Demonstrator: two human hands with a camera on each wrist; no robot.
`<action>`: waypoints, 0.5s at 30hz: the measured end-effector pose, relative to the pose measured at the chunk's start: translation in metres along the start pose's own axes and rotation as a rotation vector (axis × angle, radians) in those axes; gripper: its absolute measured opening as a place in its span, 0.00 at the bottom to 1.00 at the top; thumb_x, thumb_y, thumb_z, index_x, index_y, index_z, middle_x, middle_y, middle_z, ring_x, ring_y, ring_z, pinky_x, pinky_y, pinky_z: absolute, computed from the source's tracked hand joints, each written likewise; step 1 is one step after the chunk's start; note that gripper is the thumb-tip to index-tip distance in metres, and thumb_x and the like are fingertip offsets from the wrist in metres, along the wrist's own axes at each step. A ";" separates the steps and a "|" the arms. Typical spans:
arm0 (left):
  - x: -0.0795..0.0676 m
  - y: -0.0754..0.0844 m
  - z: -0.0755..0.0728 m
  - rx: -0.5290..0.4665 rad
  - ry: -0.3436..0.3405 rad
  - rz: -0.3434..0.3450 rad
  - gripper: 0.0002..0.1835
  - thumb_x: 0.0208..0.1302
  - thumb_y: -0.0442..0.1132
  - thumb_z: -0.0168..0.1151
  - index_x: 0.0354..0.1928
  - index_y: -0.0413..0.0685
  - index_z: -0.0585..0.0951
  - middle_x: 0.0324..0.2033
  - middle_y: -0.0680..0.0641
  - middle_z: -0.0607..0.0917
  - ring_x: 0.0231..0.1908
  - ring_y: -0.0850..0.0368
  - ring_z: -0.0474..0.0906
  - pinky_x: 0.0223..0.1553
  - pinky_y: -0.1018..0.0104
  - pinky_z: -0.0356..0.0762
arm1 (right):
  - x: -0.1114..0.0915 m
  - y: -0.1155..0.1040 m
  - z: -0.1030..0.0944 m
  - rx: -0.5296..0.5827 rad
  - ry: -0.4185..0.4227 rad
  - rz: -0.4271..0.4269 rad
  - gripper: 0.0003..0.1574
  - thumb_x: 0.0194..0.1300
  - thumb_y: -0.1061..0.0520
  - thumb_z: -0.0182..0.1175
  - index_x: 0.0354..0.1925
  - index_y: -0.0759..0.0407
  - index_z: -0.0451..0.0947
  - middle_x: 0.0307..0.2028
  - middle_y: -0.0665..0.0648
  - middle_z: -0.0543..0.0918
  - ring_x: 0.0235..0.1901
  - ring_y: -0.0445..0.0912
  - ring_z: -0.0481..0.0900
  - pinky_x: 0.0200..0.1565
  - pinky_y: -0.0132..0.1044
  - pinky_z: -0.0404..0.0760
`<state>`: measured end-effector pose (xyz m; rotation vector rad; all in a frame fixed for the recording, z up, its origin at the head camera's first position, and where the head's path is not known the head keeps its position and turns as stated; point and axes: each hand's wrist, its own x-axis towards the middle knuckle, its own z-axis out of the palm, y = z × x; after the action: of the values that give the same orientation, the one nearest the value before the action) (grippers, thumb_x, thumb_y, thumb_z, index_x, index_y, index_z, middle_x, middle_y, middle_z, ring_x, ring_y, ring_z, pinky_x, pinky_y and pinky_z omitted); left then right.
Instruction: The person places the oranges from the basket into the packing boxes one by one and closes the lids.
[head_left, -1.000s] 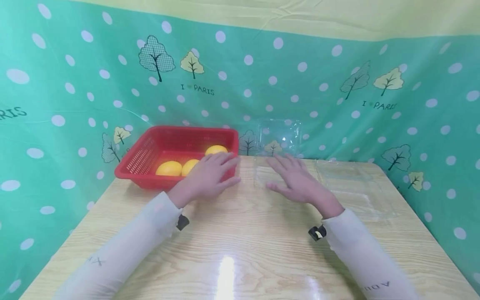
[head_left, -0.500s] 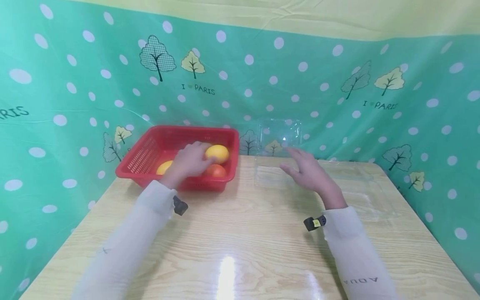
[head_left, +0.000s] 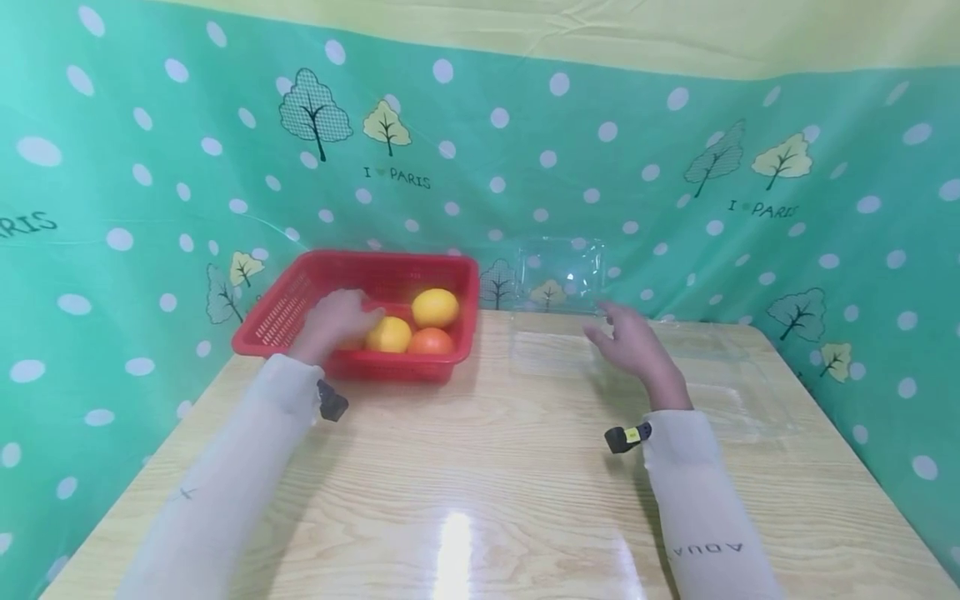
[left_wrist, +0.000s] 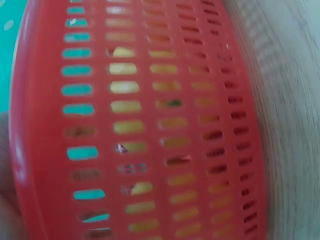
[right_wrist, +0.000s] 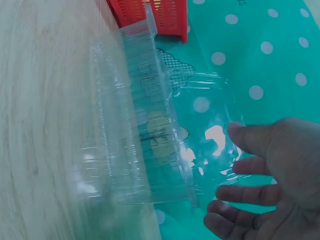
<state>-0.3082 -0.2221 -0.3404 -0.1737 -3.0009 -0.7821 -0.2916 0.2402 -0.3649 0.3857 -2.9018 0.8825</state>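
My left hand (head_left: 337, 321) reaches into the left part of the red plastic basket (head_left: 258, 346), fingers bent downward over a yellow fruit that it mostly hides. Whether it grips that fruit cannot be seen. Two rounded yellow fruits (head_left: 435, 308) and an orange-red fruit (head_left: 431, 342) lie at the basket's right end. Through the slots in the left wrist view, yellow fruit (left_wrist: 125, 107) shows behind the basket wall. My right hand (right_wrist: 280, 175) holds nothing, its fingers loosely spread beside the raised lid of a clear plastic clamshell box (right_wrist: 115, 125).
More clear plastic packaging (head_left: 720, 392) lies on the right side of the wood-grain table (head_left: 480, 467). A green dotted curtain (head_left: 645, 175) hangs close behind the basket and the clamshell box.
My left hand has moved left into the basket, uncovering the fruits at its right end. My right hand has shifted a little to the right. Basket and clamshell box stay in place.
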 end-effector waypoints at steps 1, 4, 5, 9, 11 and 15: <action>0.000 -0.002 0.000 -0.018 -0.002 -0.005 0.12 0.67 0.49 0.64 0.38 0.47 0.81 0.30 0.45 0.84 0.35 0.47 0.81 0.43 0.53 0.79 | 0.000 0.001 0.000 0.002 0.000 0.011 0.41 0.79 0.48 0.53 0.78 0.66 0.55 0.72 0.72 0.64 0.65 0.70 0.70 0.63 0.64 0.72; 0.000 -0.009 -0.001 -0.037 -0.022 -0.010 0.13 0.65 0.49 0.66 0.38 0.46 0.80 0.30 0.45 0.83 0.35 0.47 0.80 0.44 0.52 0.78 | 0.000 0.003 0.002 0.002 0.002 0.056 0.39 0.79 0.49 0.52 0.77 0.67 0.56 0.68 0.74 0.69 0.64 0.70 0.72 0.61 0.65 0.74; 0.000 -0.011 -0.001 -0.039 -0.029 -0.013 0.13 0.65 0.49 0.67 0.39 0.47 0.81 0.30 0.46 0.84 0.36 0.47 0.80 0.45 0.52 0.78 | 0.000 0.004 0.003 0.003 0.001 0.076 0.38 0.79 0.50 0.52 0.77 0.67 0.57 0.67 0.75 0.71 0.63 0.71 0.72 0.61 0.65 0.74; 0.000 -0.013 -0.003 -0.054 -0.090 -0.036 0.15 0.61 0.50 0.69 0.40 0.47 0.82 0.32 0.45 0.85 0.37 0.47 0.81 0.46 0.52 0.78 | 0.001 0.009 0.008 0.013 -0.010 0.151 0.37 0.80 0.51 0.49 0.76 0.69 0.56 0.63 0.78 0.73 0.61 0.71 0.74 0.60 0.65 0.74; -0.001 -0.013 -0.005 -0.063 -0.119 -0.051 0.15 0.60 0.49 0.70 0.41 0.47 0.82 0.33 0.44 0.85 0.37 0.47 0.81 0.46 0.52 0.78 | 0.001 0.012 0.010 0.026 -0.012 0.179 0.37 0.80 0.52 0.47 0.76 0.71 0.56 0.63 0.79 0.72 0.62 0.72 0.73 0.60 0.65 0.74; -0.004 -0.015 -0.008 -0.111 -0.165 -0.079 0.18 0.58 0.47 0.71 0.45 0.44 0.81 0.37 0.42 0.86 0.41 0.46 0.80 0.49 0.52 0.77 | 0.002 0.016 0.013 0.049 -0.009 0.216 0.35 0.78 0.55 0.46 0.73 0.77 0.57 0.64 0.80 0.70 0.63 0.72 0.71 0.61 0.64 0.74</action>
<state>-0.3061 -0.2390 -0.3411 -0.1288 -3.1362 -0.9907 -0.2983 0.2452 -0.3844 0.0802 -2.9749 0.9838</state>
